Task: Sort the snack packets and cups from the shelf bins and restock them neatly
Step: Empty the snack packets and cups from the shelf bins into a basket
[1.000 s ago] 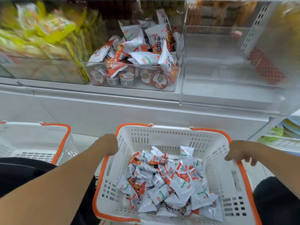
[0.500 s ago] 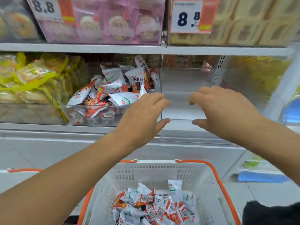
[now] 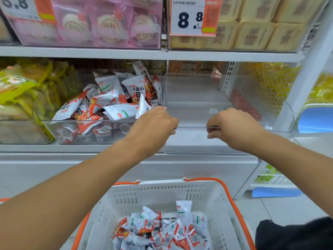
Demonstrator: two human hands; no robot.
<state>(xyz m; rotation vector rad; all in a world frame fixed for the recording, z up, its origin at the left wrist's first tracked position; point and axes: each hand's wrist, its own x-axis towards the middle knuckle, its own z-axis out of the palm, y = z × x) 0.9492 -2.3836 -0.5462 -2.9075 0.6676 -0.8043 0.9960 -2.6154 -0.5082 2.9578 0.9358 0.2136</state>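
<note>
The front wall of an empty clear plastic shelf bin (image 3: 194,98) is grasped by both hands at its top rim. The left hand (image 3: 153,125) is curled over the rim near the bin's left front corner, and the right hand (image 3: 232,126) is curled over the rim further to the right, with bare rim showing between them. The bin is set on the white metal shelf (image 3: 54,148), at its front edge and towards its right end.

Just beside it on the left, wall against wall, a second clear plastic bin (image 3: 54,131) is filled with white-and-red foil snack packets (image 3: 124,112), heaped loosely; small round red-and-white snack cups (image 3: 101,131) are seen pressed against its front wall beneath the packets. Further left along the shelf, yellow-wrapped packets (image 3: 19,91) are stacked.

Below the shelf's front edge, a white perforated plastic basket with orange handles (image 3: 162,195) is held between the forearms, and more white-and-red packets (image 3: 165,230) are piled in its bottom. On the shelf above, pink-wrapped round cakes (image 3: 108,24) and pale yellow boxes (image 3: 255,35) are stocked behind a white price card marked 8.8 (image 3: 189,17).
</note>
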